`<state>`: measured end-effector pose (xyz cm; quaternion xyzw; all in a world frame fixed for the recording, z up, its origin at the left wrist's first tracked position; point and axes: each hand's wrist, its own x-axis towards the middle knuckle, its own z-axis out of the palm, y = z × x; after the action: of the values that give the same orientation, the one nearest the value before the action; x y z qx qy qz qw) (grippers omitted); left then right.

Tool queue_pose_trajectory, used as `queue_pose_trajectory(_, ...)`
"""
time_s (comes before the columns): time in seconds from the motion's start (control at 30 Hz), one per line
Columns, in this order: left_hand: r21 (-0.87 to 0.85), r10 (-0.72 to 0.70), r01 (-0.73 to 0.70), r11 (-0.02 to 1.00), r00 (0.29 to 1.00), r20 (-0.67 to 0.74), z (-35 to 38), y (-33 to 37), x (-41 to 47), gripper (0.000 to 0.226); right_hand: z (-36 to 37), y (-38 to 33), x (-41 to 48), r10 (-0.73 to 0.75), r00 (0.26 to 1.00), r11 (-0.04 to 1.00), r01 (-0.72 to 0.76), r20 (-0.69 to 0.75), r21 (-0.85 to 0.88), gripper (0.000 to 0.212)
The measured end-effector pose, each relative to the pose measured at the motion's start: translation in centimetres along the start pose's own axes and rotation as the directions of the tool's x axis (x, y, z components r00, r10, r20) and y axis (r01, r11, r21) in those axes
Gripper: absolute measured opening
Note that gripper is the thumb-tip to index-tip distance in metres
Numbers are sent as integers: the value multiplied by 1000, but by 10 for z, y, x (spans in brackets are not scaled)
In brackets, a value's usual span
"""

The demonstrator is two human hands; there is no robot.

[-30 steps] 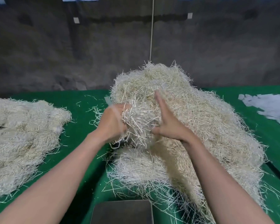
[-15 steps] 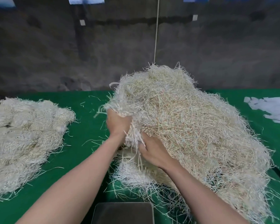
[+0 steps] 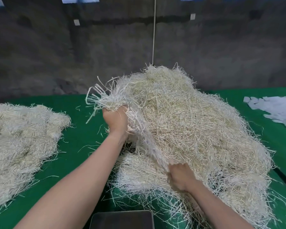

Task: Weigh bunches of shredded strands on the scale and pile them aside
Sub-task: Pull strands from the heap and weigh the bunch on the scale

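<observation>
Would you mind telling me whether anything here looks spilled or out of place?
Only minor mess: stray pale strands lie scattered on the green cloth between the big central heap of shredded strands and the smaller pile on the left. The heap's fringe also straggles beside the dark scale platform. Nothing looks damaged.

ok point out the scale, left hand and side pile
scale (image 3: 122,220), head view, on its dark top plate
left hand (image 3: 116,120), head view, back of the hand
side pile (image 3: 21,138), head view, middle of the heap

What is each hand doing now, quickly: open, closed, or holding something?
Left hand: closed, gripping the top of a bunch of strands.
Right hand: closed, gripping the same bunch lower down, by the heap.
</observation>
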<state>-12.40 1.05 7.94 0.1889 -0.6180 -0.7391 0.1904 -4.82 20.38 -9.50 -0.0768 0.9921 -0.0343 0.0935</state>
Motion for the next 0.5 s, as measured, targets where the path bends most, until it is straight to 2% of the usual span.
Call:
queue_pose_trajectory(0.07, -45, -21, 22, 999, 1000, 20, 0, 9, -4, 61, 4, 0, -6, 8, 996, 999, -5, 85, -36, 12)
queue_pose_trajectory(0.1, -29, -10, 11, 1000, 1000, 25, -1, 12, -5, 57, -3, 0, -7, 12, 993, 1000, -15, 120, 22, 19)
queue_pose_trajectory(0.17, 21, 9, -10, 1000, 999, 52, -6, 17, -9, 57, -36, 1, -6, 4, 993, 961, -36, 118, 274, 29)
queue_pose_trajectory(0.23, 35, 3, -7, 999, 994, 112, -11, 17, -14, 62, -88, 1, -4, 18, 1000, 852, -21, 11, 523, 44)
queue_pose_trajectory(0.27, 40, -10, 4, 999, 989, 146, -13, 15, -15, 59, -113, -1, -5, 27, 997, 784, 21, -68, 621, 58)
queue_pose_trajectory(0.37, 18, -53, 50, 999, 948, 314, -18, 19, -26, 4, -164, -22, -5, -54, 968, 546, 234, -245, 805, 119)
queue_pose_trajectory(0.4, 12, -73, 74, 997, 927, 368, -18, 21, -31, 8, -169, -35, -5, -103, 962, 453, 272, -254, 849, 127)
queue_pose_trajectory(0.43, 1, -105, 115, 993, 902, 419, -17, 26, -38, 14, -169, -47, -3, -126, 968, 389, 250, -217, 887, 127)
queue_pose_trajectory(0.5, -57, -114, 164, 985, 858, 501, -19, 27, -43, 22, -157, -72, 3, -106, 991, 373, 119, -85, 920, 107)
